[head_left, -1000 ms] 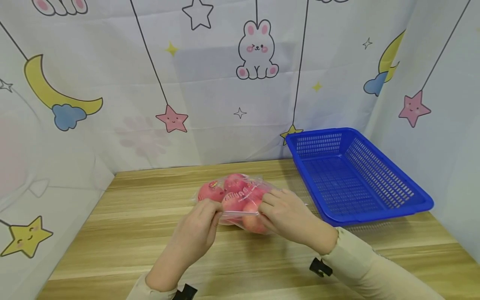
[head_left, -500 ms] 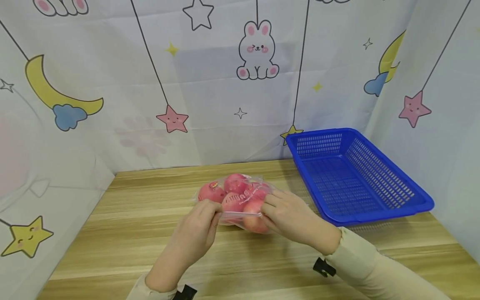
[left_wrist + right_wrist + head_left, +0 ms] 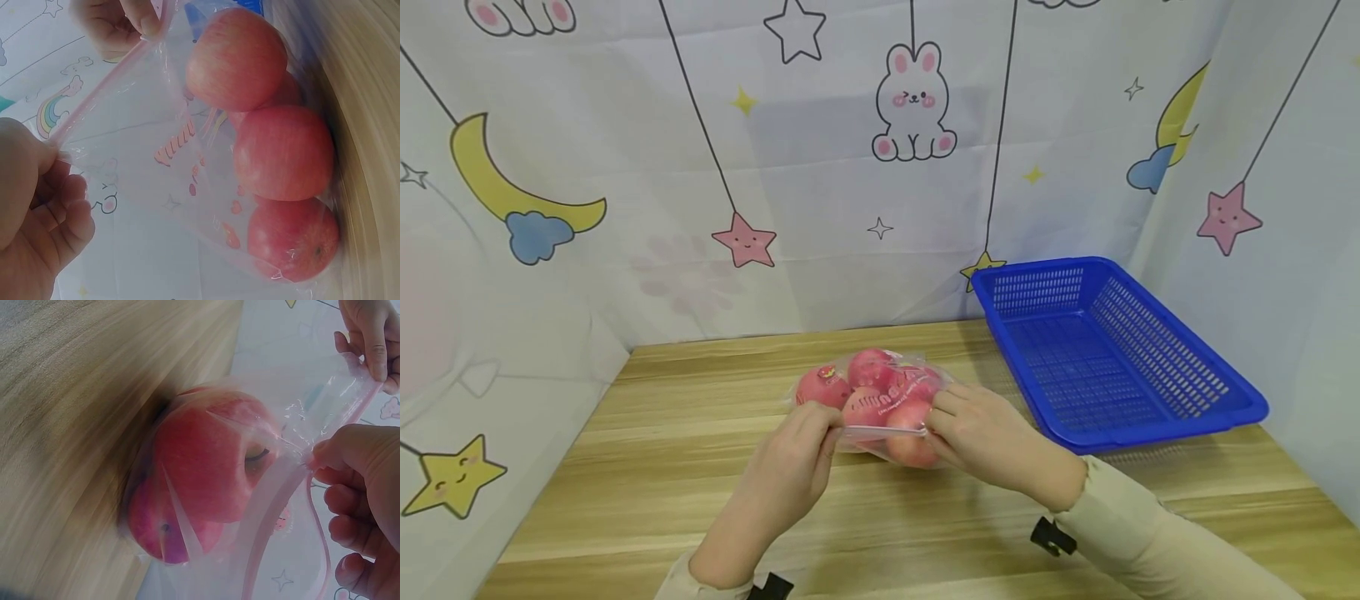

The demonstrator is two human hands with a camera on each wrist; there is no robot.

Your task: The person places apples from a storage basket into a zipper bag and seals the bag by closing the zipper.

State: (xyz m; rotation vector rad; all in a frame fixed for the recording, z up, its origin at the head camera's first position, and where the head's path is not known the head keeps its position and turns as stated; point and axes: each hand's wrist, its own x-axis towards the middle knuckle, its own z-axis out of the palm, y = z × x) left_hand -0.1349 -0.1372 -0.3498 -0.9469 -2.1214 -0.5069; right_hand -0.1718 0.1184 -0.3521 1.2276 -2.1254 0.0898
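A clear zip bag (image 3: 131,137) with pink print holds several red apples (image 3: 284,153) and rests on the wooden table. At the left end of its zip edge, my left hand (image 3: 790,454) pinches the plastic between thumb and fingers. My right hand (image 3: 977,433) pinches the same edge further right. Between the hands the edge runs as one straight strip. Below my right thumb, the right wrist view shows two pink zip strips (image 3: 322,540) standing apart. An apple (image 3: 206,459) with its stem showing lies just beside this hand, inside the plastic.
A blue perforated plastic basket (image 3: 1150,437) stands at the right of the table (image 3: 700,450), with nothing in it. A white curtain (image 3: 820,192) printed with rabbits, stars and moons hangs behind and along both sides. Dark clips (image 3: 1052,536) sit by the sleeves.
My right hand has slid slightly to the right along the zip edge, so more of the strip shows between the hands. The left hand stays nearly in place; the apples barely move.
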